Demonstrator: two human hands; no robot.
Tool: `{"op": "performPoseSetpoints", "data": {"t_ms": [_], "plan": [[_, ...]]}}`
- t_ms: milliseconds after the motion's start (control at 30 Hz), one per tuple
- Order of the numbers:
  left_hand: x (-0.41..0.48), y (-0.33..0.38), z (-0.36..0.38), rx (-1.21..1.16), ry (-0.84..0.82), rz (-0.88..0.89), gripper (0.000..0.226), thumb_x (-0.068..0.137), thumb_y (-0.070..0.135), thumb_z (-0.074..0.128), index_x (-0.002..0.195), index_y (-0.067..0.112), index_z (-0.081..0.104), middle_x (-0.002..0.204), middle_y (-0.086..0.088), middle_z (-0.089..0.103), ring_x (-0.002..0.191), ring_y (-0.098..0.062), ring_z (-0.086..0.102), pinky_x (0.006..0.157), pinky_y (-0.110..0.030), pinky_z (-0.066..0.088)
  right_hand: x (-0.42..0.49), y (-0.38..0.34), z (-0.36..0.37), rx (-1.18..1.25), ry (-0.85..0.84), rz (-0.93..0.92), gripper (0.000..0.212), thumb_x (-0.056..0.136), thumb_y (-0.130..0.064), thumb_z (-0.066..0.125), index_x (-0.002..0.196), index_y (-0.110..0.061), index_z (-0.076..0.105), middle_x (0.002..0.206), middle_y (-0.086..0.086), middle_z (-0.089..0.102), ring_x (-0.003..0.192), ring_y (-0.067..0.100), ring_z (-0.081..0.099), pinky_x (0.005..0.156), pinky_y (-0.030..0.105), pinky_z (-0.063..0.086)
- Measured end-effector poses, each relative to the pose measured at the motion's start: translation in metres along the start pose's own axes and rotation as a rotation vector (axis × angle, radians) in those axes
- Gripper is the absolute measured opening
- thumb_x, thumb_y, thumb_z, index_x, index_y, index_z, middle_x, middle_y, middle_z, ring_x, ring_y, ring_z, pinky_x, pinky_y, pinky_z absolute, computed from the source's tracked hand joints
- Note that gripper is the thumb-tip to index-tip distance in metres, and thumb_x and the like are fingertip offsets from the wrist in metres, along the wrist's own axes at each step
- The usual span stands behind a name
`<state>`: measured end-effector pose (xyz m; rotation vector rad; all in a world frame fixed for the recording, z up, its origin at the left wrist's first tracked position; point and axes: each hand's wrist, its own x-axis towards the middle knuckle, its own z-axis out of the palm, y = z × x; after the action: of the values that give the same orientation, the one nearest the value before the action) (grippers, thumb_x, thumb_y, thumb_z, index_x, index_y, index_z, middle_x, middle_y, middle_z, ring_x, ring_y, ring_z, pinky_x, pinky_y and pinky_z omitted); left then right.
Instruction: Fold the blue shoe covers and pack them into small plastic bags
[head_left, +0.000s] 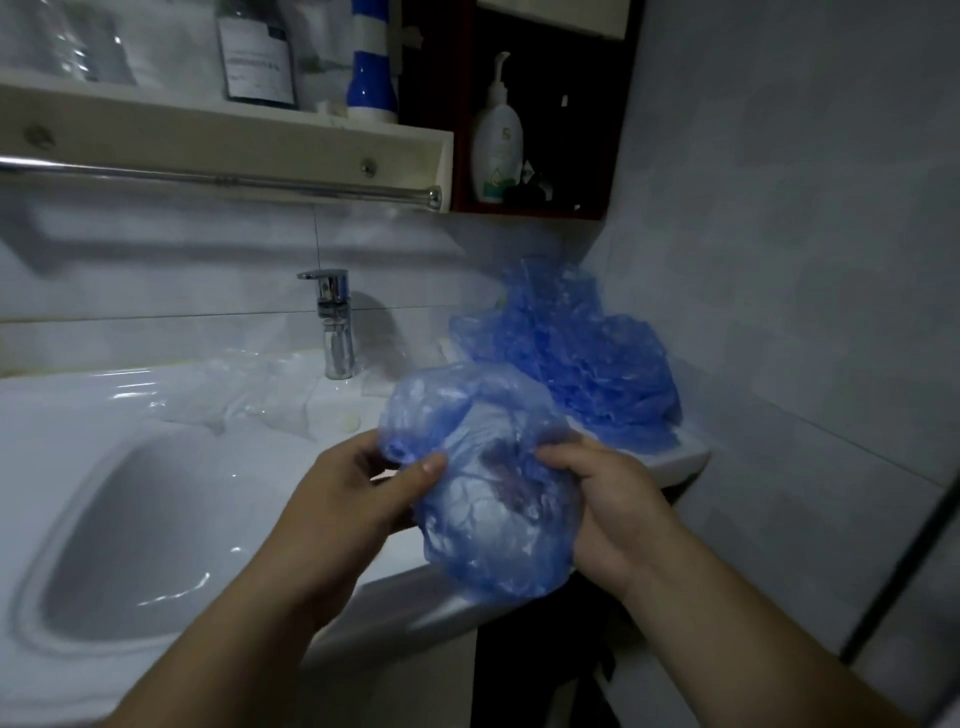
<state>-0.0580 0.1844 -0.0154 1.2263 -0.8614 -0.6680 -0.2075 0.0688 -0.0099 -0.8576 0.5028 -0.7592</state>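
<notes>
Both of your hands are closed on one blue shoe cover (488, 499), which you hold up in the air over the front edge of the white surface (291, 447), just right of the basin (130, 530). Your left hand (358, 499) pinches the cover's upper left edge between thumb and fingers; your right hand (608, 499) has its fingers curled into the cover's right side, partly hidden by the film. The cover is thin, see-through and crumpled, puffed out between your hands rather than flat. A darker patch shows through its middle, and you cannot tell what it is. Behind it, a heap of blue shoe covers (571, 364) lies on the far right end of the surface, against the tiled corner of the wall. Clear plastic bags (249, 389) lie loosely on the surface behind the basin, left of the chrome faucet (332, 322). Above the faucet runs a pale shelf (223, 135) with a metal rail (218, 179) under it. On the shelf stand a labelled bottle (257, 57) and a blue-and-white striped container (371, 67). To the right, a white pump bottle (496, 140) stands in a dark red wall cabinet (613, 130).
</notes>
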Motion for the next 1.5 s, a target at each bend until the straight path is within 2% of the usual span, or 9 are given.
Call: {"op": "performPoseSetpoints", "data": {"t_ms": [133,467,600,767,900,1000,1267,1400,1500], "plan": [[0.0,0.001,-0.007,-0.059,0.191,-0.142,0.02,0.094,0.028,0.06,0.092,0.011,0.071,0.091,-0.012,0.075,0.088,-0.038,0.069,0.082,-0.05,0.051,-0.007,-0.002,-0.003,-0.055,0.014,0.092,0.017,0.09,0.003,0.047,0.098,-0.004,0.061,0.089,0.019,0.07,0.067,0.03,0.072,0.058,0.037,0.059],[-0.011,-0.001,-0.034,-0.012,0.141,-0.141,0.025,0.091,0.034,0.061,0.104,0.014,0.068,0.104,-0.009,0.074,0.088,-0.024,0.072,0.08,-0.042,0.057,-0.017,-0.014,0.023,-0.276,0.104,-0.071,0.024,0.097,-0.008,0.048,0.079,-0.009,0.064,0.059,0.009,0.062,0.045,0.017,0.06,0.048,0.026,0.053],[-0.018,0.007,-0.04,0.525,0.291,0.225,0.082,0.08,0.025,0.076,0.147,0.029,0.031,0.148,0.002,0.04,0.123,-0.011,0.047,0.102,-0.036,0.041,-0.033,-0.032,0.043,-0.71,0.079,-0.612,0.024,0.094,-0.008,0.056,0.076,-0.019,0.068,0.057,-0.005,0.059,0.047,0.009,0.053,0.049,0.023,0.047],[-0.037,0.042,-0.024,0.992,-0.002,0.825,0.104,0.064,0.022,0.086,0.149,0.03,0.028,0.141,0.018,0.041,0.129,-0.012,0.039,0.108,-0.041,0.035,-0.063,-0.013,0.07,-1.449,-0.152,-0.921,0.016,0.093,-0.017,0.059,0.101,-0.022,0.072,0.089,-0.012,0.063,0.08,0.0,0.058,0.071,0.01,0.043],[-0.037,0.018,-0.032,0.94,-0.13,0.708,0.034,0.069,0.025,0.074,0.098,0.04,0.066,0.091,0.023,0.068,0.086,0.004,0.062,0.079,-0.025,0.049,-0.068,0.002,0.058,-1.281,-0.357,-0.686,0.017,0.087,-0.02,0.07,0.104,-0.021,0.073,0.095,-0.01,0.07,0.086,0.001,0.065,0.08,0.019,0.053],[-0.037,-0.005,-0.065,0.938,-0.227,0.573,0.021,0.065,0.022,0.069,0.073,0.041,0.063,0.077,0.017,0.068,0.08,0.001,0.067,0.07,-0.029,0.053,-0.056,-0.004,0.013,-1.026,-0.28,-0.647,0.014,0.084,-0.006,0.069,0.092,-0.017,0.074,0.093,-0.006,0.07,0.087,0.009,0.07,0.08,0.024,0.055],[-0.041,-0.044,-0.114,0.764,-0.29,0.39,0.012,0.071,0.029,0.067,0.071,0.041,0.069,0.089,0.018,0.074,0.106,-0.005,0.067,0.105,-0.049,0.039,-0.037,0.033,-0.046,-1.496,-0.574,-0.625,0.086,0.063,0.013,0.063,0.132,-0.036,0.054,0.145,-0.026,0.039,0.142,0.005,0.028,0.113,0.015,0.022],[-0.05,-0.037,-0.114,0.867,-0.368,0.405,0.025,0.067,0.021,0.075,0.076,0.043,0.065,0.098,0.025,0.072,0.115,-0.001,0.061,0.107,-0.039,0.035,-0.034,0.04,-0.037,-1.566,-0.662,-0.791,0.051,0.085,-0.025,0.071,0.133,-0.037,0.056,0.145,-0.022,0.042,0.14,0.008,0.032,0.111,0.027,0.031],[-0.054,-0.033,-0.108,0.912,-0.352,0.436,0.047,0.058,-0.006,0.078,0.08,0.033,0.064,0.102,0.027,0.07,0.119,0.002,0.057,0.11,-0.034,0.035,-0.031,0.054,-0.033,-1.531,-0.604,-0.972,0.022,0.083,-0.017,0.071,0.104,-0.025,0.074,0.123,-0.011,0.061,0.118,0.013,0.052,0.095,0.034,0.044]]}}
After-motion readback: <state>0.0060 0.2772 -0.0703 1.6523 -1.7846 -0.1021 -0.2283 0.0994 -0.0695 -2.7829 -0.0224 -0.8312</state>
